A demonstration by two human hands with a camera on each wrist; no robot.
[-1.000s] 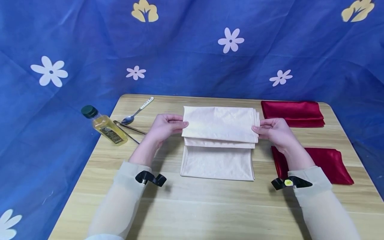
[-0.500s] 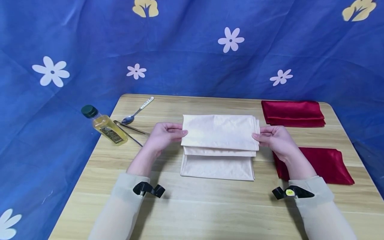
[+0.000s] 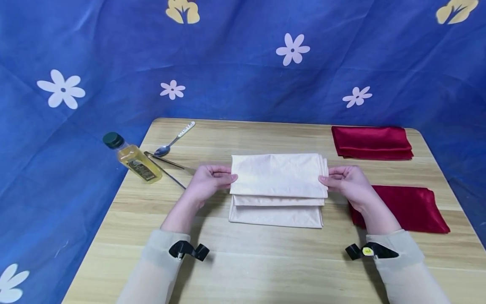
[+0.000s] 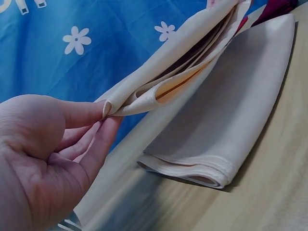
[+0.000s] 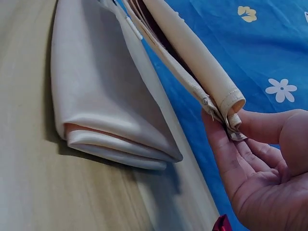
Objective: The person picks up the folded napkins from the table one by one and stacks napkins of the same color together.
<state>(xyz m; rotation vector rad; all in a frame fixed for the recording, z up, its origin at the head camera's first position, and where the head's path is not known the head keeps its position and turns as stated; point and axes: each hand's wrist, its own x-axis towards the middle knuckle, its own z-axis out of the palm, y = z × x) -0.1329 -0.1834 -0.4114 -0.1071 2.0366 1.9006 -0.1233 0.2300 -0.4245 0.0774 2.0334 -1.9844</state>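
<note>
A folded cream satin cloth (image 3: 279,175) is held up off the table by both hands. My left hand (image 3: 209,182) pinches its left end between thumb and fingers, and my right hand (image 3: 348,185) pinches the right end the same way. Its stacked layers gape between the pinched ends in the left wrist view, where the held cloth (image 4: 159,72) is seen edge-on. Below it, a second folded cream cloth (image 5: 106,96) lies flat on the table. In the head view the raised cloth covers most of that lower cloth (image 3: 277,216), leaving its front strip visible.
Two folded dark red satin cloths lie at the right, one red cloth (image 3: 372,143) behind and another red cloth (image 3: 410,209) partly under my right forearm. At the left are a bottle (image 3: 139,164) of yellow liquid, a spoon (image 3: 163,150) and thin metal tongs (image 3: 167,161).
Both hands have brought the held cream cloth nearer to me, so it covers more of the cloth lying on the table. Both pinches have stayed as they were.
</note>
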